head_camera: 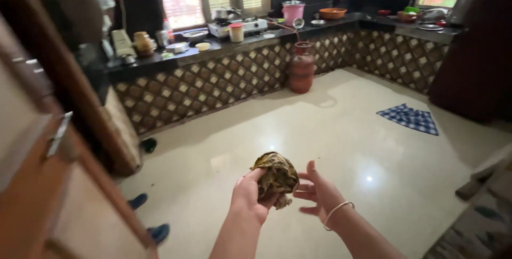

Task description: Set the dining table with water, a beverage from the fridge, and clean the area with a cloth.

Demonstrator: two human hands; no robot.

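My left hand (248, 195) is closed around a crumpled olive-and-brown cloth (277, 173), holding it as a ball in front of me above the floor. My right hand (318, 192) is beside the cloth on its right, fingers spread and close to it, perhaps just touching. A thin silver bangle (337, 212) circles my right wrist. Both forearms reach in from the bottom edge of the head view.
A pale glossy floor (346, 147) spreads ahead, with a blue checked cloth (408, 118) lying at the right. A red gas cylinder (302, 68) stands against the tiled black counter (213, 51), which carries a stove, pots and jars. A wooden door (58, 184) is at my left, blue slippers (150, 227) near it.
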